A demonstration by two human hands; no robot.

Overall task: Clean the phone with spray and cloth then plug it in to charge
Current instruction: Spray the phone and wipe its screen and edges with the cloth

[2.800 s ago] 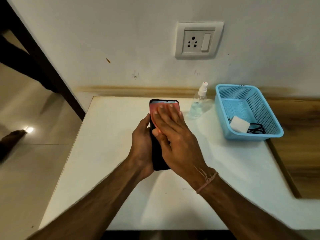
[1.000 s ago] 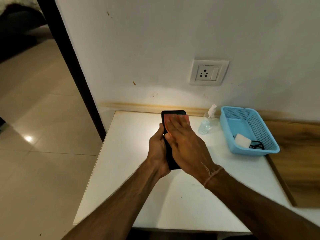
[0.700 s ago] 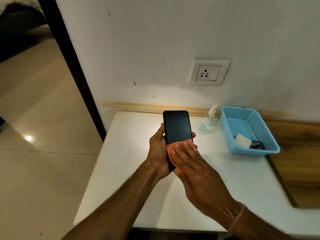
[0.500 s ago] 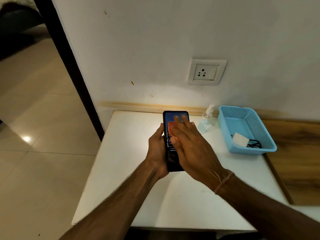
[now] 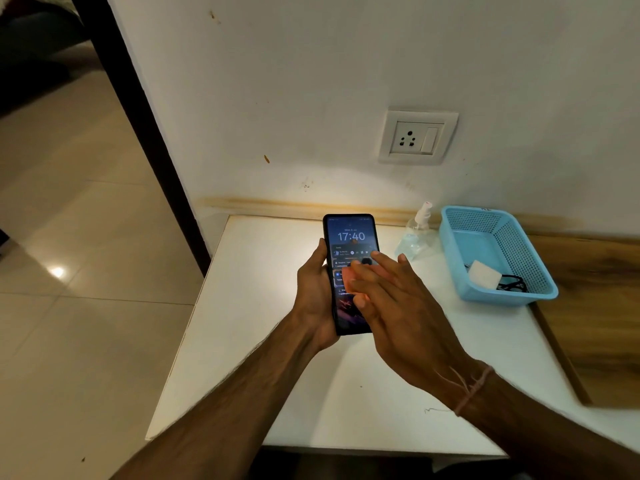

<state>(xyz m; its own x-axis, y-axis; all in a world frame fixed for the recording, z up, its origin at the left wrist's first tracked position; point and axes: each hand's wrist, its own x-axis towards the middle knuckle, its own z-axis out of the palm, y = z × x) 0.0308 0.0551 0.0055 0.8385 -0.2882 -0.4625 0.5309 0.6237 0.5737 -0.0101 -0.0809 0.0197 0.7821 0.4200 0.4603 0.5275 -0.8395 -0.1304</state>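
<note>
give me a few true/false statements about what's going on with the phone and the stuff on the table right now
1. The phone has its screen lit, showing 17:40. True.
2. The left hand holds the phone by its edge. True.
3. A charger is plugged into the wall socket. False: the socket is empty, and the white charger lies in the blue basket with its black cable.
4. The right hand presses a pink cloth flat against the screen. True.
5. The spray bottle stands inside the basket. False: it stands on the white table, just left of the basket.
</note>
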